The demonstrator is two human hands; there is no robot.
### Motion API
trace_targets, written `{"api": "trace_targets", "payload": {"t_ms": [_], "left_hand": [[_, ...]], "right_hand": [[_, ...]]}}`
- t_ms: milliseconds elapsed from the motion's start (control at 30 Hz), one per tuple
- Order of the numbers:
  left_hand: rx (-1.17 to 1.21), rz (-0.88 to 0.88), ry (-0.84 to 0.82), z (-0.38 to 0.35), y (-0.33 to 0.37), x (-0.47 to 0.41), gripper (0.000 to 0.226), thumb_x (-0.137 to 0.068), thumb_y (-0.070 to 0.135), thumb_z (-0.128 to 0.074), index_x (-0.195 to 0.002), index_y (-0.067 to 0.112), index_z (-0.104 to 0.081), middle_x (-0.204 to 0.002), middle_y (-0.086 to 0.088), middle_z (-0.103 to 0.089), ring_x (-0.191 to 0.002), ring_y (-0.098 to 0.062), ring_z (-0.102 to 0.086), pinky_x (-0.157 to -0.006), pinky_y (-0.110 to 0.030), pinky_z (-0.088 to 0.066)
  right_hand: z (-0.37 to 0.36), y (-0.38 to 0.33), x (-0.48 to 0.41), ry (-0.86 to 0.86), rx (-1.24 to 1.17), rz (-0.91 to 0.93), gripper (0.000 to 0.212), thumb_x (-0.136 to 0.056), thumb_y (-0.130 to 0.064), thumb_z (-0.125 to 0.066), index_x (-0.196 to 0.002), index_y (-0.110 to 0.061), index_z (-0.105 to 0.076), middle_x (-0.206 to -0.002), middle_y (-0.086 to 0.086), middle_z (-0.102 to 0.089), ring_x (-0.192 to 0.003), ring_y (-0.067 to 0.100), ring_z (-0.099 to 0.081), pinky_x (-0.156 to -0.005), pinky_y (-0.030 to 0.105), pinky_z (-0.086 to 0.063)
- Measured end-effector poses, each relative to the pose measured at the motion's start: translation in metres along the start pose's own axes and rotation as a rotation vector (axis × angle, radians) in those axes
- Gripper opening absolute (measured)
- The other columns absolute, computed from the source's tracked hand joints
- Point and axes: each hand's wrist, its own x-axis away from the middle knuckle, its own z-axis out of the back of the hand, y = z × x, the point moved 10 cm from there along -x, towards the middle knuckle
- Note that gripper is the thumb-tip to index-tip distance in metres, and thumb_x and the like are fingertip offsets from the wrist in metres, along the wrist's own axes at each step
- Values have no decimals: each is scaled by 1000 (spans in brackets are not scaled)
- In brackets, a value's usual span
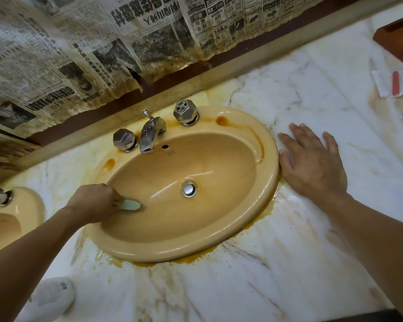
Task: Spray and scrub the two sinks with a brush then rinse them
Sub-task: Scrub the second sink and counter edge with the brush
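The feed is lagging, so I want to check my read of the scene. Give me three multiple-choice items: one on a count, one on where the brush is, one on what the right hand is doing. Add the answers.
1. How many knobs flank the tap on the middle sink?
A. one
B. two
C. three

2. Where is the brush?
A. lying by the tap
B. on the floor
C. in the sink's bowl, left side

3. The right hand is:
A. flat on the counter, fingers straight, beside the sink's rim
B. turning a knob
C. holding the brush

Answers:
1 B: one knob stands on each side of the tap.
2 C: the left hand grips it against the bowl's left wall.
3 A: the palm lies down on the marble and holds nothing.
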Motion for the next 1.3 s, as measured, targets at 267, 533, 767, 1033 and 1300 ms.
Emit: {"api": "trace_targets", "payload": {"t_ms": [267,533,767,1033,1300], "left_hand": [[130,174,362,20,-20,8,34,-106,48,-41,-117,39,-72,-79,10,-60,-68,-20,-57,-51,-27,-40],[136,68,109,-5,7,-16,36,-99,60,-50,-123,42,-70,-103,6,-69,-93,-20,-68,-70,-29,-52],[-5,8,302,22,19,-20,41,-107,41,-38,-145,43,-53,-112,5,-71,-94,-24,-70,-61,-31,-47],[76,-52,635,49,10,-22,30,-97,19,-69,-127,16,-71,-71,-6,-65,-46,-33,-56,-40,-29,-41],[70,-57,507,53,16,-32,26,-103,40,-56,-123,36,-72,-81,3,-71,-64,-28,-65,-48,-29,-45]], "right_hand": [[-2,1,-1,-25,26,-2,57,-101,-46,-20,-151,-30,-45,-165,-5,-32,-153,12,-23,-124,49,-14],[-4,1,-1,-21,23,-2,56,-101,-46,-21,-150,-31,-45,-164,-5,-32,-153,12,-23,-124,49,-14],[-4,2,-2,-20,33,-4,56,-102,-46,-20,-150,-32,-43,-165,-6,-31,-153,10,-21,-124,49,-14],[-2,1,-2,-11,45,-6,56,-102,-46,-20,-150,-32,-44,-165,-6,-32,-153,11,-22,-124,48,-15],[-3,1,-2,-9,31,-7,56,-102,-46,-21,-150,-32,-45,-165,-6,-32,-153,10,-22,-124,48,-14]]}}
